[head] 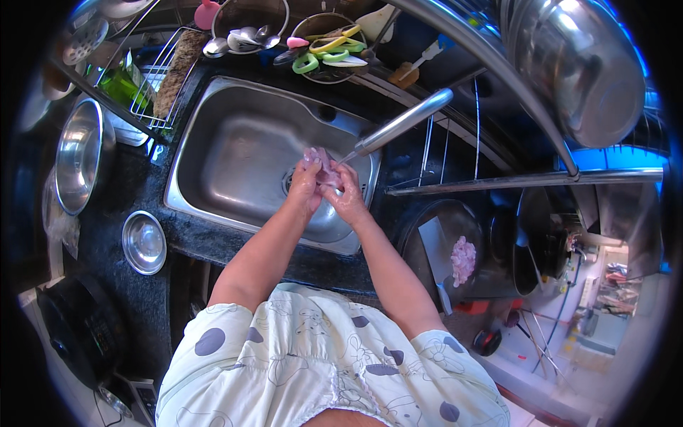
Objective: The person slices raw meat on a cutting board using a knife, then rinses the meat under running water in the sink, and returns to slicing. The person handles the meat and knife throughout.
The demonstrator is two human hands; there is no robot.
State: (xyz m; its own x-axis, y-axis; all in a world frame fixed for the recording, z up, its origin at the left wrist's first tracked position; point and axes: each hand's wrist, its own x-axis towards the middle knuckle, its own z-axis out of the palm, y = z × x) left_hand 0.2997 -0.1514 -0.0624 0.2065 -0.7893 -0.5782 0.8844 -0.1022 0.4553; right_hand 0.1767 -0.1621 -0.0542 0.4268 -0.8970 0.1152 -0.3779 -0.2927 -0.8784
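Observation:
Over the right part of a stainless steel sink (235, 155), both my hands hold one piece of pale pink raw meat (323, 166). My left hand (305, 184) grips its left side, the thumb on top. Fingers of my right hand (346, 193) close on its right side, under the tip of the metal faucet (403, 123). Both hands look wet. The drain (288, 180) is partly hidden behind my left hand. To the right of the sink, a cleaver (436, 251) and a lump of pink raw meat (463, 260) lie on a dark round board (416, 224).
A small steel bowl (144, 243) and a larger one (80, 155) are on the dark counter at left. Baskets with spoons (248, 40) and scissors (333, 48) line the back. A metal rack rail (523, 182) crosses at right, below a hanging steel bowl (581, 74).

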